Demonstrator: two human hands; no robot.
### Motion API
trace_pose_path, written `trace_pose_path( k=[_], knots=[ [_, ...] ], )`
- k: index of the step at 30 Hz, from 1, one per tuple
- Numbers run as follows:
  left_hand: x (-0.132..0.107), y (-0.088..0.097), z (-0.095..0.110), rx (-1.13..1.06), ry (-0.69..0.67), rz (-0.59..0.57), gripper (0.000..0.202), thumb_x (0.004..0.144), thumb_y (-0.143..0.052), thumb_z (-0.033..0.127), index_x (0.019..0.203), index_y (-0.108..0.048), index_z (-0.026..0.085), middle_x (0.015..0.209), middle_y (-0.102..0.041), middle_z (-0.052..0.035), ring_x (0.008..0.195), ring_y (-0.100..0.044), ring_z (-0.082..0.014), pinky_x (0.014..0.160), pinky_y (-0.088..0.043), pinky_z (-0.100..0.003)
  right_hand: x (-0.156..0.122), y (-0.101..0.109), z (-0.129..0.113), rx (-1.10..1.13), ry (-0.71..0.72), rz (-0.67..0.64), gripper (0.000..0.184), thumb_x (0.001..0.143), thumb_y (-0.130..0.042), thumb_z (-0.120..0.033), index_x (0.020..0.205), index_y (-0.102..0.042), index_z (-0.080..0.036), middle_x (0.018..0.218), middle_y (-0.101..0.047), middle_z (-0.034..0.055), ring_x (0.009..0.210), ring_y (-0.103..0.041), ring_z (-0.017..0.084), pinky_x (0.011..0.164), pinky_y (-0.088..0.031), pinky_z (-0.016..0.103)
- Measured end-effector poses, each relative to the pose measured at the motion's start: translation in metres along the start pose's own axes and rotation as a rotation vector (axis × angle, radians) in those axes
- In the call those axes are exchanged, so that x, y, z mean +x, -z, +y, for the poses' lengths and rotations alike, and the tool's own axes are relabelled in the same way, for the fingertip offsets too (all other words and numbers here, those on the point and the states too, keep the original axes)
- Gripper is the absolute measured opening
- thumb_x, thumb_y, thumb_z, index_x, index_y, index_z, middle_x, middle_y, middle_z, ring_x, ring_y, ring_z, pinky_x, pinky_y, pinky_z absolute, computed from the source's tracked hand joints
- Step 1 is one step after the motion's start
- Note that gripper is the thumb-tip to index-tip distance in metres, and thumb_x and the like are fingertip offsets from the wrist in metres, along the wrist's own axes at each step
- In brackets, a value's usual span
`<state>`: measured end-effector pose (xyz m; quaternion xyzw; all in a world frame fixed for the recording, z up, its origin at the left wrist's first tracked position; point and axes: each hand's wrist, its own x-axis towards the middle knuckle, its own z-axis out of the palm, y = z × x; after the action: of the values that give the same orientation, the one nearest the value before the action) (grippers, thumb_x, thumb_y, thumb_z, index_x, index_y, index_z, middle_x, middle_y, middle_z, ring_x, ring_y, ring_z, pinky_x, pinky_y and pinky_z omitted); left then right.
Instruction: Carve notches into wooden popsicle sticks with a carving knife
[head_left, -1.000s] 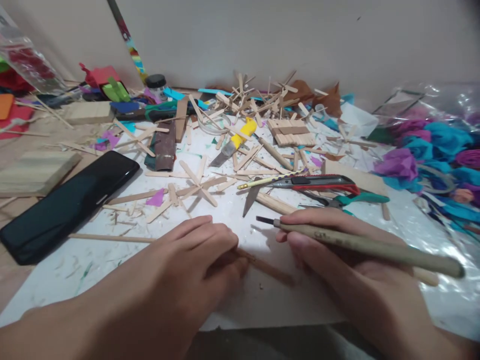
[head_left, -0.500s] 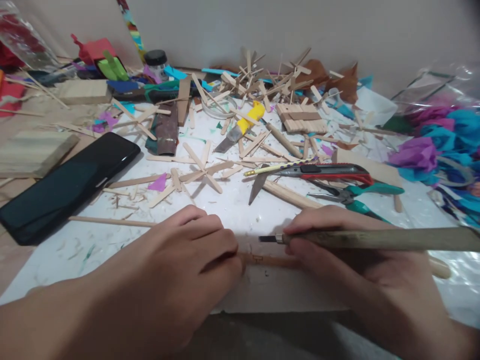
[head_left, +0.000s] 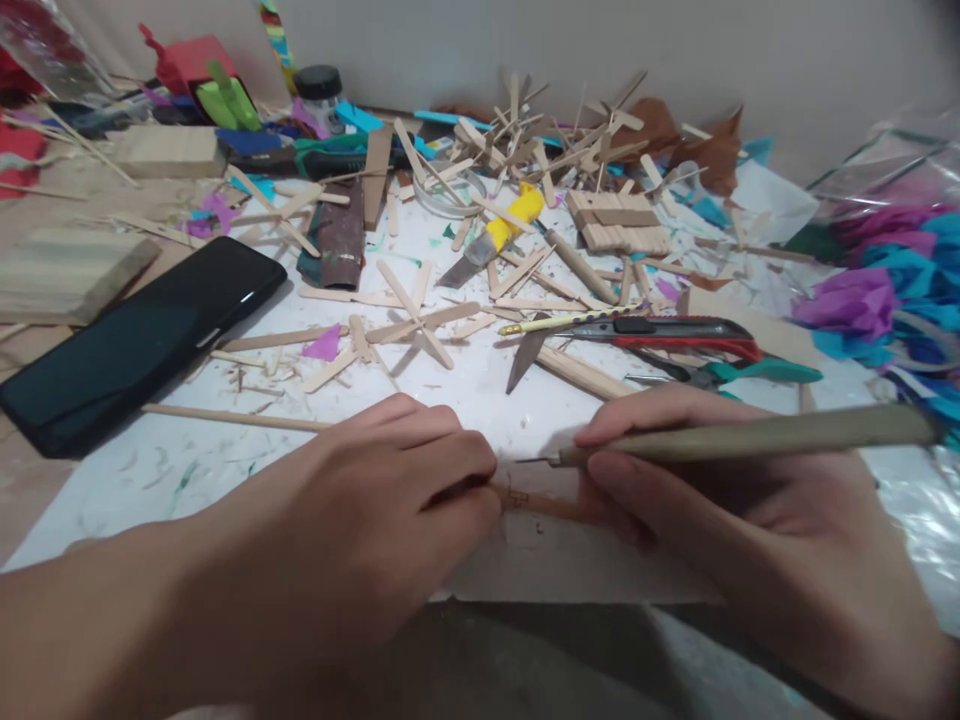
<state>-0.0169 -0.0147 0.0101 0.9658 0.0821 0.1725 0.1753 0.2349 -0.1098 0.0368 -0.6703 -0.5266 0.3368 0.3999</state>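
My left hand (head_left: 390,500) is closed, pinching the left end of a thin wooden stick (head_left: 536,503) that lies across the white work sheet (head_left: 480,400) near its front edge. My right hand (head_left: 697,500) is closed round a long wooden-handled carving tool (head_left: 750,437) and also touches the stick's right part. The tool's small dark blade points left, just above a notch in the stick between my hands.
A black phone (head_left: 135,345) lies at left beside wood blocks (head_left: 67,270). Behind my hands lie a red utility knife (head_left: 660,335), teal-handled pliers (head_left: 742,373), a yellow-handled knife (head_left: 491,240), several craft sticks and shavings. Crepe-paper flowers (head_left: 877,300) in plastic fill the right side.
The stick has turned from slanting to nearly level between my hands. The carving tool's blade has dropped closer to the notch and its handle has tipped up to the right.
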Motion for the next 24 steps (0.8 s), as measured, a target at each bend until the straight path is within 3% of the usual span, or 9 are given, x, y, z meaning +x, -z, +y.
trace_pose_path(
  k=[3, 6, 12, 17, 24],
  knots=[
    [0.002, -0.001, -0.001, -0.028, 0.04, -0.008, 0.032, 0.113, -0.049, 0.007, 0.101, -0.076, 0.019, 0.102, -0.071, -0.0019, 0.087, -0.057, -0.0216, 0.078, -0.04, -0.039, 0.0, -0.002, -0.001, 0.088, -0.064, -0.044, 0.038, 0.096, -0.088, -0.053, 0.073, -0.076, -0.026, 0.059, -0.065, 0.0002, 0.048, -0.056, 0.014, 0.042, -0.042, 0.024],
    [0.004, -0.002, -0.004, -0.035, 0.06, -0.026, 0.032, 0.112, -0.051, 0.009, 0.093, -0.074, 0.02, 0.098, -0.069, -0.0013, 0.085, -0.056, -0.0209, 0.076, -0.038, -0.038, 0.003, -0.004, -0.002, 0.16, -0.086, -0.096, 0.044, 0.098, -0.088, -0.058, 0.073, -0.075, -0.024, 0.061, -0.065, 0.0004, 0.051, -0.057, 0.012, 0.045, -0.044, 0.021],
    [0.004, -0.005, -0.007, -0.162, 0.095, -0.028, 0.031, 0.112, -0.052, 0.003, 0.104, -0.077, 0.02, 0.105, -0.071, -0.0013, 0.093, -0.062, -0.0184, 0.082, -0.045, -0.032, 0.013, -0.005, -0.006, 0.203, -0.099, -0.212, 0.051, 0.094, -0.091, -0.064, 0.071, -0.074, -0.022, 0.064, -0.065, 0.0021, 0.054, -0.059, 0.014, 0.046, -0.047, 0.024],
    [0.003, -0.005, -0.008, -0.115, 0.06, -0.02, 0.028, 0.113, -0.055, 0.006, 0.1, -0.075, 0.019, 0.103, -0.07, -0.0024, 0.092, -0.061, -0.0201, 0.082, -0.046, -0.034, 0.013, -0.006, 0.004, 0.294, -0.074, -0.214, 0.036, 0.097, -0.092, -0.05, 0.079, -0.077, -0.023, 0.065, -0.064, 0.0003, 0.054, -0.058, 0.014, 0.048, -0.047, 0.024],
    [0.004, -0.005, -0.006, -0.034, 0.027, -0.003, 0.036, 0.112, -0.047, 0.001, 0.101, -0.076, 0.018, 0.101, -0.069, -0.0033, 0.09, -0.06, -0.0222, 0.082, -0.046, -0.035, 0.014, -0.002, 0.009, 0.364, -0.128, -0.276, 0.032, 0.096, -0.093, -0.048, 0.087, -0.077, -0.022, 0.066, -0.065, -0.0006, 0.057, -0.059, 0.014, 0.052, -0.049, 0.025]
  ],
)
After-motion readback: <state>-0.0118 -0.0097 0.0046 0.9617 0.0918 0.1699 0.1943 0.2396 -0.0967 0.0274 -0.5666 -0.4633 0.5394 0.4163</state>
